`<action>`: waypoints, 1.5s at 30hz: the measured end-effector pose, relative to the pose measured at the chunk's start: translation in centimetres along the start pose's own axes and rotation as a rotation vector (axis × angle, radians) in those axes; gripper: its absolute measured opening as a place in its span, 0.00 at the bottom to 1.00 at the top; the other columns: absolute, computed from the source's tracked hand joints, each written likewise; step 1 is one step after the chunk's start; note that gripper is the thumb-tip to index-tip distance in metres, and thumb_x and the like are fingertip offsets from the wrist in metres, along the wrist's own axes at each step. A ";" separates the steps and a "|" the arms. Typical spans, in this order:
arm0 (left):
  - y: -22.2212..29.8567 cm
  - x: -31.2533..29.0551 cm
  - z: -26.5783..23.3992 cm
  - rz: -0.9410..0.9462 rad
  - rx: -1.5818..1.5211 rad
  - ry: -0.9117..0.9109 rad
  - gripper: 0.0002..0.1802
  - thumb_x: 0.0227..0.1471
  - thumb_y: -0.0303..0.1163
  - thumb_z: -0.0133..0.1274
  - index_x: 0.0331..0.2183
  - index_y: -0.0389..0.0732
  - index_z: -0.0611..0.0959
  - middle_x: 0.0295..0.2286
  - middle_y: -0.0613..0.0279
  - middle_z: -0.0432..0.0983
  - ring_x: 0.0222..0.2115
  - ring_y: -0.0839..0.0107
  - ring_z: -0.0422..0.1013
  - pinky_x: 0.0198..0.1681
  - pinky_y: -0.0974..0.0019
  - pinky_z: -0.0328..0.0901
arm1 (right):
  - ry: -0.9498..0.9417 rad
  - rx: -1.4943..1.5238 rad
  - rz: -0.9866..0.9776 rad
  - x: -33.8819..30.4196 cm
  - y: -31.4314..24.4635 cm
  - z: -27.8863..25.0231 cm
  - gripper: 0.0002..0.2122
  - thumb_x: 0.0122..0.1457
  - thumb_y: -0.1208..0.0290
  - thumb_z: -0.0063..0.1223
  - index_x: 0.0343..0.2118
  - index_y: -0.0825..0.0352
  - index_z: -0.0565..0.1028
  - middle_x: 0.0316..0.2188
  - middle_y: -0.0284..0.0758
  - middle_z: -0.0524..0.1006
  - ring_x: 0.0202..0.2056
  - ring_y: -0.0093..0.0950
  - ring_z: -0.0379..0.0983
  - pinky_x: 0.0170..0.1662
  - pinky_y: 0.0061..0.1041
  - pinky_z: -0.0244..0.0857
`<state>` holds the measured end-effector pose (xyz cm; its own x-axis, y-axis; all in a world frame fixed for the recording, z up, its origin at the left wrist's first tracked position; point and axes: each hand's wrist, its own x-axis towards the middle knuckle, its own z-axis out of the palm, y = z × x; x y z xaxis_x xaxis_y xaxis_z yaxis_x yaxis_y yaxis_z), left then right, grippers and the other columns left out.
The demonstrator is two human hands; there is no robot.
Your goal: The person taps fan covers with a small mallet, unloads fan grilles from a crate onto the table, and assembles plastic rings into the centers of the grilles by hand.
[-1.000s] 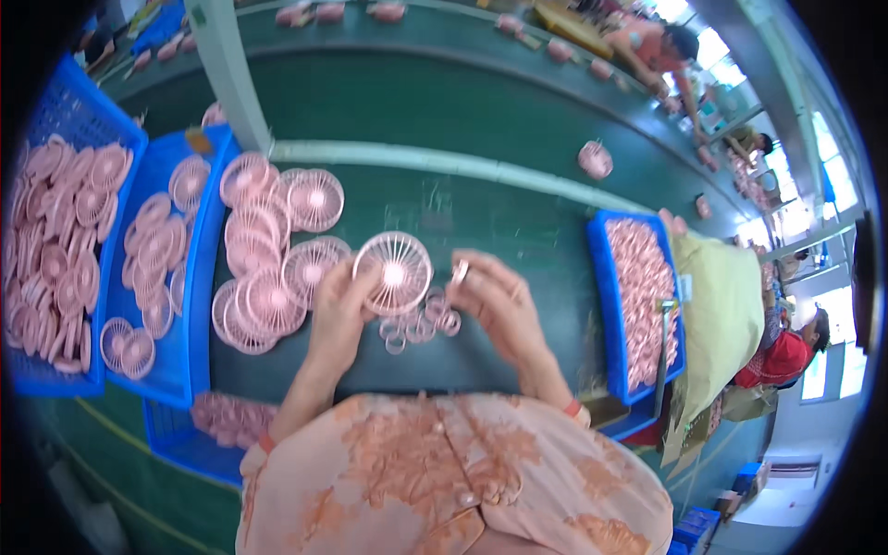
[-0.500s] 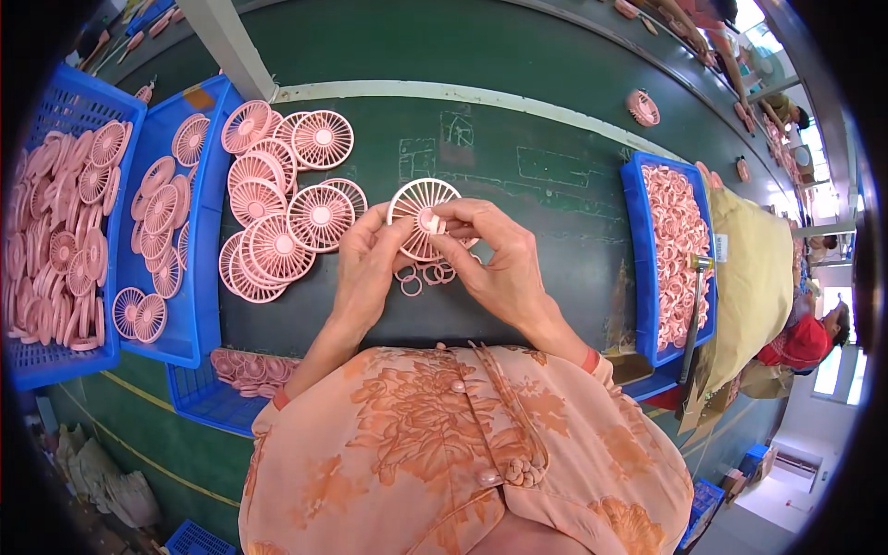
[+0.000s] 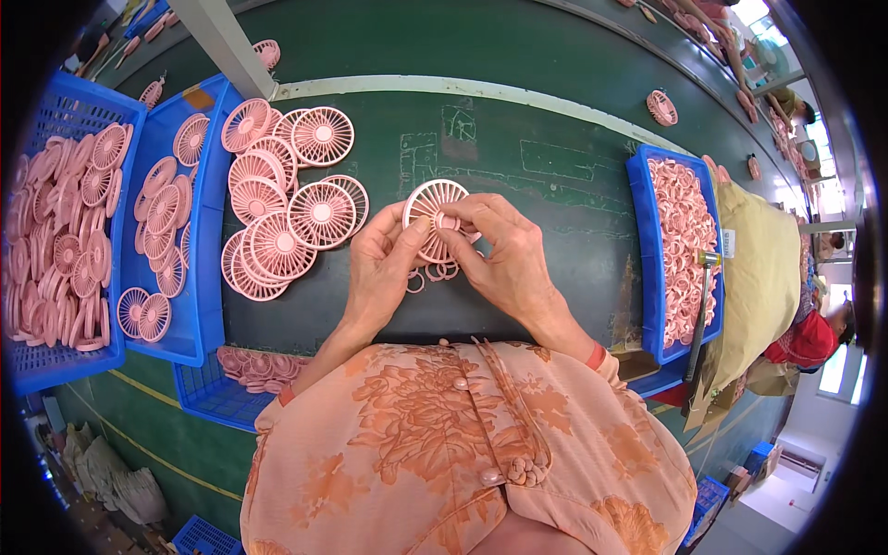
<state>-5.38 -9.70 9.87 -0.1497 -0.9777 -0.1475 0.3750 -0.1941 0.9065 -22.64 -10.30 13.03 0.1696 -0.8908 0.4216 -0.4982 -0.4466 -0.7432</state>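
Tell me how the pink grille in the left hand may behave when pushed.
The pink grille is probably light for its size, since gaps separate its spokes. It seems stiff, its rim round though the left hand pinches it. Thin spokes might crack under pressure.

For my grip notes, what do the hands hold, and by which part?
The left hand holds a round pink plastic spoked grille by its left side; the right hand pinches a small pink plastic ring by its edge.

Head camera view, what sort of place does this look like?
Likely a factory assembly workshop: a blue crate heaped with pink grilles, a blue tray of small pink rings, and another person farther off at right.
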 end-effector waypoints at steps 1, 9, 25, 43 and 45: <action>-0.1 0.0 -0.1 0.005 0.028 -0.007 0.17 0.67 0.34 0.52 0.51 0.33 0.78 0.40 0.61 0.82 0.36 0.79 0.79 0.38 0.74 0.76 | 0.002 0.002 0.010 0.0 -0.1 0.0 0.09 0.57 0.78 0.66 0.41 0.69 0.83 0.38 0.39 0.82 0.35 0.29 0.81 0.37 0.26 0.76; 0.3 -0.2 -0.7 -0.036 -0.001 -0.047 0.16 0.68 0.35 0.52 0.49 0.33 0.79 0.38 0.61 0.82 0.35 0.80 0.79 0.36 0.76 0.75 | 0.029 -0.033 -0.001 -0.6 0.2 0.5 0.10 0.56 0.76 0.67 0.42 0.67 0.84 0.38 0.39 0.81 0.37 0.32 0.81 0.38 0.27 0.76; 0.8 -0.6 -2.0 -0.178 0.049 -0.120 0.14 0.61 0.29 0.61 0.45 0.31 0.81 0.36 0.58 0.83 0.33 0.78 0.79 0.35 0.74 0.76 | -0.140 0.087 -0.242 -0.8 2.7 -0.3 0.14 0.54 0.71 0.70 0.43 0.67 0.83 0.40 0.34 0.79 0.46 0.31 0.77 0.46 0.31 0.74; 3.0 1.9 0.2 0.286 0.553 0.005 0.31 0.57 0.32 0.64 0.58 0.31 0.73 0.55 0.44 0.73 0.56 0.59 0.71 0.58 0.56 0.68 | 0.138 0.007 0.402 4.1 7.9 -5.3 0.09 0.62 0.69 0.64 0.43 0.64 0.81 0.34 0.31 0.83 0.36 0.19 0.79 0.39 0.24 0.74; 3.5 2.5 -2.1 0.294 0.692 0.065 0.33 0.57 0.32 0.63 0.60 0.33 0.72 0.58 0.44 0.70 0.60 0.55 0.68 0.62 0.54 0.64 | 0.198 -0.249 0.485 5.6 9.2 -7.1 0.09 0.62 0.67 0.63 0.43 0.62 0.81 0.35 0.34 0.83 0.37 0.23 0.80 0.40 0.27 0.73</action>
<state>-2.56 -13.02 11.84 -0.0695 -0.9883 0.1356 -0.2721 0.1496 0.9506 -32.33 -18.75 12.25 -0.2783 -0.9452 0.1707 -0.6684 0.0630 -0.7411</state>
